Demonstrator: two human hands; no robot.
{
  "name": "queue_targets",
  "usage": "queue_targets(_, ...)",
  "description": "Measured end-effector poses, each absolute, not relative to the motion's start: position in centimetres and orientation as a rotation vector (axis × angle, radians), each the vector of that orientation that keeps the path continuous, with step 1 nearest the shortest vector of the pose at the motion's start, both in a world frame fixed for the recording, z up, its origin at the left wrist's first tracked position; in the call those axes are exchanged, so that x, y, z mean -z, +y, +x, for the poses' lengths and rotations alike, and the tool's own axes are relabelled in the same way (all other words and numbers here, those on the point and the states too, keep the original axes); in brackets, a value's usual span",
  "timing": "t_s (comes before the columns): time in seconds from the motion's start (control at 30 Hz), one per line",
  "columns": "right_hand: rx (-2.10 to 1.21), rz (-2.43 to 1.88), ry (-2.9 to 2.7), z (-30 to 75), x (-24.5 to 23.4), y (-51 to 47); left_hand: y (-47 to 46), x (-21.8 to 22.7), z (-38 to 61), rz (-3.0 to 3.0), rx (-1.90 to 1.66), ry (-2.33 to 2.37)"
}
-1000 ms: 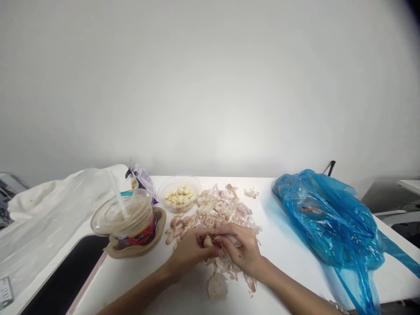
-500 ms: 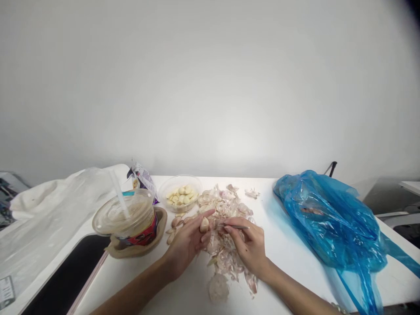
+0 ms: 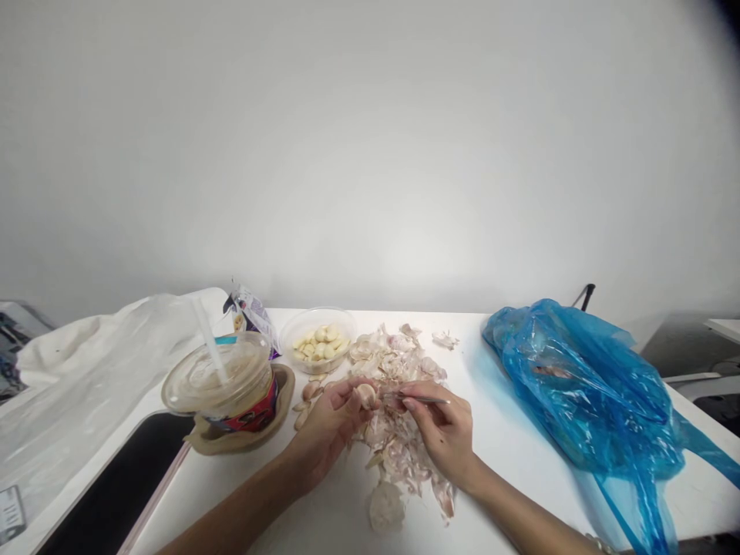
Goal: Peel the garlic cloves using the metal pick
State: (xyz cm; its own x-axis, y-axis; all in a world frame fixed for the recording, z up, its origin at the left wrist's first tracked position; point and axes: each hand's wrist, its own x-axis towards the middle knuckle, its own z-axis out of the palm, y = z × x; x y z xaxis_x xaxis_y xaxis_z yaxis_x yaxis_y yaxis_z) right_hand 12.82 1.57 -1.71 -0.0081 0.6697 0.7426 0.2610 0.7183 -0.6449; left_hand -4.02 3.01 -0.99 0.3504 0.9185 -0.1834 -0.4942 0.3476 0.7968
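Left hand: the left hand (image 3: 332,425) is closed in a pinch on a rounded, cream-tan garlic clove (image 3: 366,396).
Right hand: the right hand (image 3: 444,433) grips a slim, silvery metal tool (image 3: 432,400) pointing toward the left hand; whether its tip touches the clove is too small to tell.
Skins: a loose heap of papery, pinkish-white garlic skins (image 3: 398,456) spreads beneath and between both hands.
Bowl: a round, clear plastic bowl (image 3: 287,336) sits beyond the left hand, holding smooth, pale-yellow peeled cloves (image 3: 321,340).
Other cloves: a few tan-skinned cloves (image 3: 308,391) lie on the white desk (image 3: 514,470), just beside the left hand.
Bag: a crumpled, translucent blue plastic bag (image 3: 583,393) lies well to the right of the right hand.
Step in hand: apparently working skin off the held clove.
Next move: probably calls for a steady left pinch and a light, shallow tool stroke.
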Motion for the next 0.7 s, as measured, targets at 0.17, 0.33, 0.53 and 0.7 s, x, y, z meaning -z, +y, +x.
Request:
queue_targets(0.17,-0.403,-0.72,-1.642,12.85,1.64,1.52,3.08,1.1,-4.12,0.677,-1.027,0.7)
queue_targets(0.33,-0.404,-0.68,-1.682,12.95,1.53,1.5,2.87,0.77,-3.97,0.663,-0.995,0.662)
queue_targets(0.53,-0.389,-0.63,-1.715,13.01,1.42,1.48,2.7,0.86,-3.93,0.606,-0.994,0.675)
queue_targets(0.7,-0.385,-0.616,-1.723,13.08,1.49,1.51,2.7,0.93,-3.98,0.579,-1.003,0.698)
